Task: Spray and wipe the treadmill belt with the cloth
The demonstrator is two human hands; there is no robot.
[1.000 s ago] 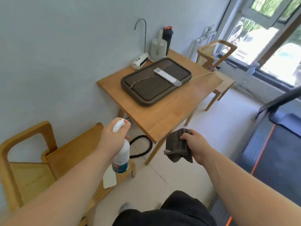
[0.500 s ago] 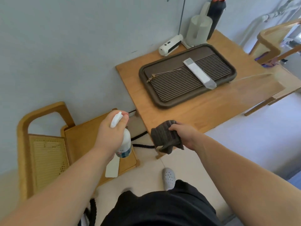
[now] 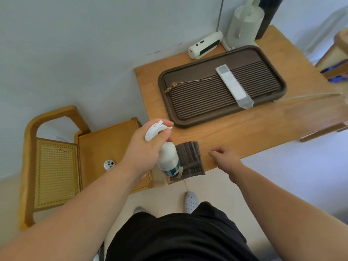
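Observation:
My left hand [image 3: 146, 147] grips a white spray bottle [image 3: 168, 159] by its trigger head, holding it upright over the near left corner of the wooden table [image 3: 263, 129]. The dark grey cloth [image 3: 190, 159] lies folded on that corner, just right of the bottle. My right hand [image 3: 225, 160] hovers beside the cloth with loose, parted fingers and nothing in it. The treadmill belt is out of view.
A dark ridged tray [image 3: 222, 85] with a white remote [image 3: 233, 87] fills the table's middle. A kettle [image 3: 244, 25] and a white device [image 3: 206, 45] stand by the wall. A wooden chair [image 3: 56, 162] is on the left. My shoes [image 3: 191, 202] show below.
The view swung down and away from the treadmill to the table. My right hand let go of the cloth, which now lies on the table corner. The bottle moved over the same corner.

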